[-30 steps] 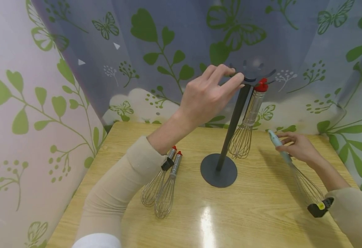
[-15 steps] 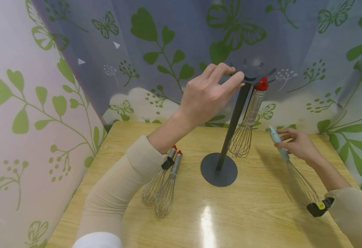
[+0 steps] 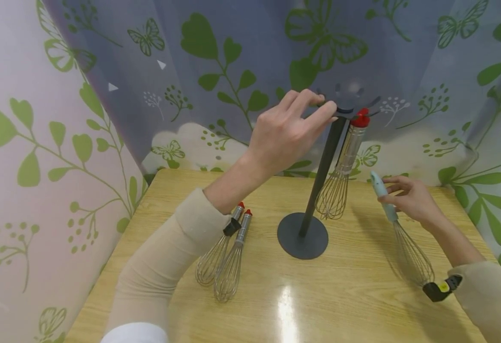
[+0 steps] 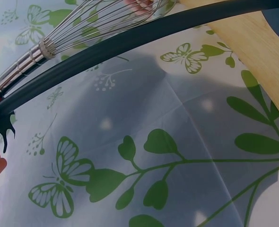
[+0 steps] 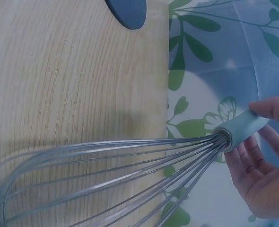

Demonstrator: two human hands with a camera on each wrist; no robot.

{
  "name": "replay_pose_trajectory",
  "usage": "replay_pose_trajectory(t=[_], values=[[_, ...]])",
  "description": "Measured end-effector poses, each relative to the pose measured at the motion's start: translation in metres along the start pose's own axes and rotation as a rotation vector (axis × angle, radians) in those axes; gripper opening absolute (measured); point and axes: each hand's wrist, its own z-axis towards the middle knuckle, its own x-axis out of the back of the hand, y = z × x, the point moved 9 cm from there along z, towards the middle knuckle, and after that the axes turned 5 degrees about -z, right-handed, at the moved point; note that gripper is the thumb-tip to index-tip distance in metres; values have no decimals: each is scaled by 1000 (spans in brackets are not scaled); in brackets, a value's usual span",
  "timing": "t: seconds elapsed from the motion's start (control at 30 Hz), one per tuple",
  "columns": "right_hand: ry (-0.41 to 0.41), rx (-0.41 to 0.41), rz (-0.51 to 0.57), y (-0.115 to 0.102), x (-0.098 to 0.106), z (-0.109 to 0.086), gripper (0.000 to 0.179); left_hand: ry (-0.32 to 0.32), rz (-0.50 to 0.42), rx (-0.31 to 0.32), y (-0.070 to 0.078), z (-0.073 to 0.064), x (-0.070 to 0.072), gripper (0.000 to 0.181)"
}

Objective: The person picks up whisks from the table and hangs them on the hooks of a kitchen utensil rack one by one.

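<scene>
My left hand (image 3: 286, 128) pinches the hooked top of a black metal stand (image 3: 324, 171), thumb and fingers at its near left side. From one of the stand's hooks hangs a steel whisk (image 3: 349, 151) by its red end, wires pointing down. My right hand (image 3: 415, 202) holds another whisk (image 3: 388, 205) by its light blue handle, to the right of the stand. In the right wrist view its wire loops (image 5: 111, 177) extend over the wood, and thumb and fingers lie around the handle. Those loops slant down toward the wrist camera.
Two red-tipped steel whisks, a nearer one (image 3: 233, 262) and a farther one (image 3: 216, 257), lie side by side left of the stand's round base (image 3: 291, 240). The wooden table (image 3: 336, 295) meets a leaf-patterned curtain (image 3: 242, 57) at the back.
The right hand has shifted slightly left and up. Its blue-handled whisk has swung a little, with the wires moving left. The left hand stays at the stand's top.
</scene>
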Motion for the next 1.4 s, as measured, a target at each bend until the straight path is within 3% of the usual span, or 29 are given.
replay_pose_trajectory(t=[0.7, 0.93, 1.4], values=[[131, 60, 78, -24, 16, -11, 57, 15, 1, 6, -1, 0, 1, 25], [179, 120, 142, -36, 23, -17, 48, 19, -6, 0, 0, 0, 0, 24], [220, 169, 214, -58, 26, -24, 46, 4, 7, 0, 0, 0, 0, 25]])
